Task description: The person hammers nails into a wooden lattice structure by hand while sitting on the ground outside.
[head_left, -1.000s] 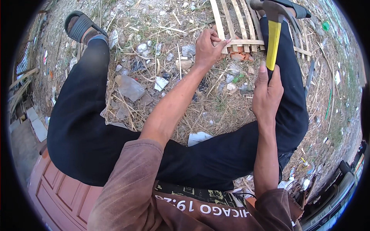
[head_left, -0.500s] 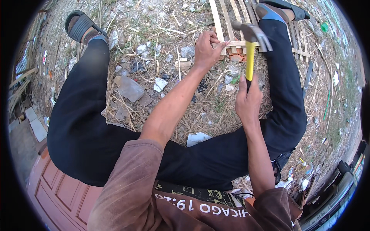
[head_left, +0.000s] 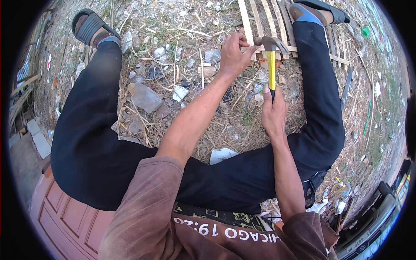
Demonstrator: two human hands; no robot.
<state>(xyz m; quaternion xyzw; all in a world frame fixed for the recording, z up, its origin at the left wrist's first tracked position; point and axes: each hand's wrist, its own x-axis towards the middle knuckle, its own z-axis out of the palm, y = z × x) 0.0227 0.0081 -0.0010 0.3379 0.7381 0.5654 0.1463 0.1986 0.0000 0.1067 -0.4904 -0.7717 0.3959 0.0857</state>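
Remotely, through the head view, I look down on 2 bare hands at a wooden frame (head_left: pixel 256 19), its thin slats (head_left: pixel 268 19) meeting a crosspiece (head_left: pixel 293 49) at the upper right. The left hand (head_left: pixel 236 54) sits at the left end of that crosspiece, thumb and curled fingers drawn close together; I cannot tell whether they pinch something small or merely press the wood. I judge it is put there to steady the corner. The right hand (head_left: pixel 274 113) is wrapped around the dark grip of a yellow-handled hammer (head_left: pixel 271 71), thumb laid along the handle, presumably for aim; the low hold leaves the head free to swing.

The hammer extends forward from the right hand, its head over the crosspiece, face toward the left thumb, claw toward the right leg (head_left: pixel 320 78). Whether the head touches wood I cannot tell. The frame lies beyond the right hand, apart from it, and right at the left fingertips. Orange brick pieces (head_left: pixel 280 65) show at its near edge, probably as a prop. The right leg crosses over the slats, perhaps to pin them.
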